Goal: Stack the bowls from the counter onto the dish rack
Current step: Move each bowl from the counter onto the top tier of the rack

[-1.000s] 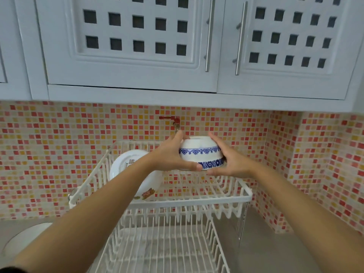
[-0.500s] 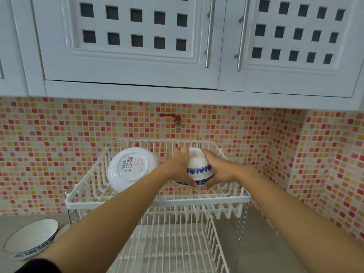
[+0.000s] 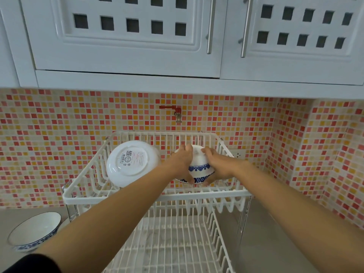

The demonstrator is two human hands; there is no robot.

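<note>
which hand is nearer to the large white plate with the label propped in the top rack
Left. The left hand grips the blue-patterned white bowl just right of the large white plate; the right hand holds the bowl's far side.

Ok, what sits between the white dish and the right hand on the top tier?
In the head view, the blue-patterned bowl and the left hand gripping it lie between the white dish and the right hand.

White lattice-door cabinets point(image 3: 126, 34) above red-orange mosaic wall tiles point(image 3: 59, 123); seemingly grey counter point(image 3: 262, 243).
</note>
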